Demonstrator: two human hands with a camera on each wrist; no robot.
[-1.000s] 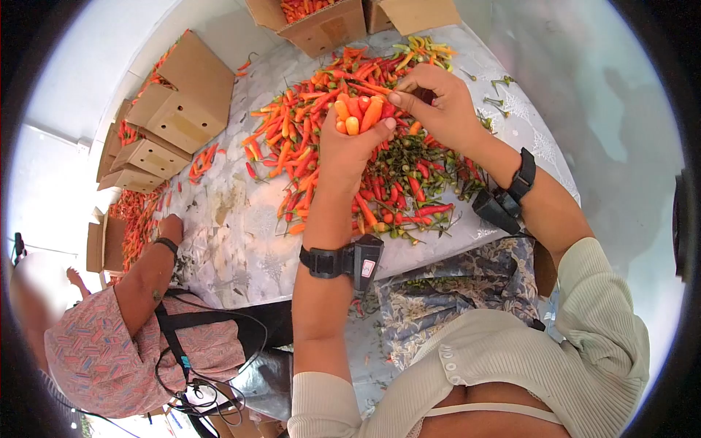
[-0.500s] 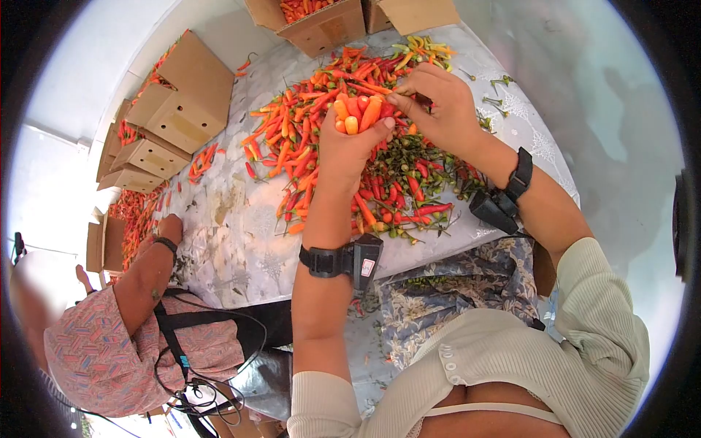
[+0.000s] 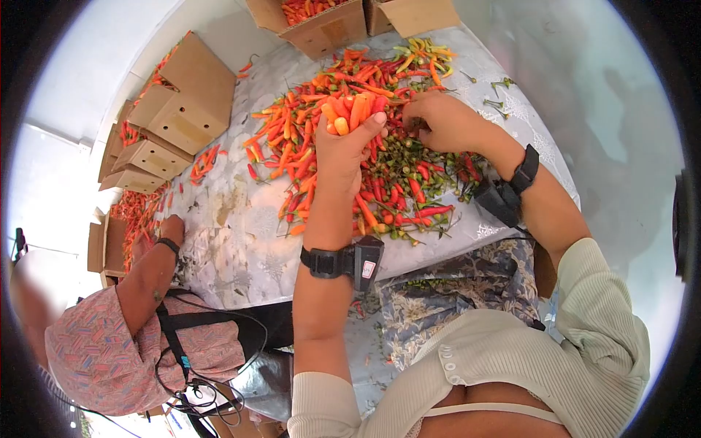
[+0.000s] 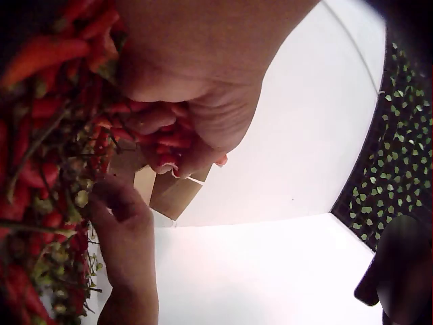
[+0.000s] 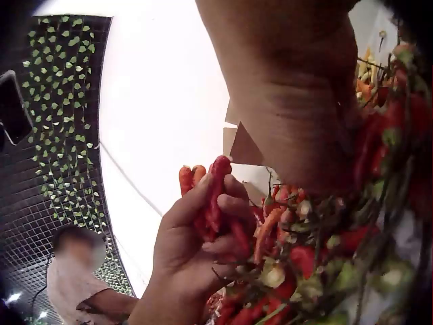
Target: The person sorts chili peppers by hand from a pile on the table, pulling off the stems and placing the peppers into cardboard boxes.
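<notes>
Head view: bunch of orange and red chillies (image 3: pixel 352 111), raised above the table (image 3: pixel 241 233), clasped upright in the curled fingers of the left hand (image 3: pixel 343 150). Right hand (image 3: pixel 438 120) just beside it, fingers curled down into the chilli pile (image 3: pixel 394 182); whether they grip anything cannot be told. Cardboard boxes (image 3: pixel 182 95) along the table's edges.

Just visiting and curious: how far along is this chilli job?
Done: a cardboard box holds chillies, and plucked green stems lie heaped on the table. In hand: the left hand grips a bunch of chillies while the right hand digs into the pile. Left: most of that pile, apparently.
</notes>
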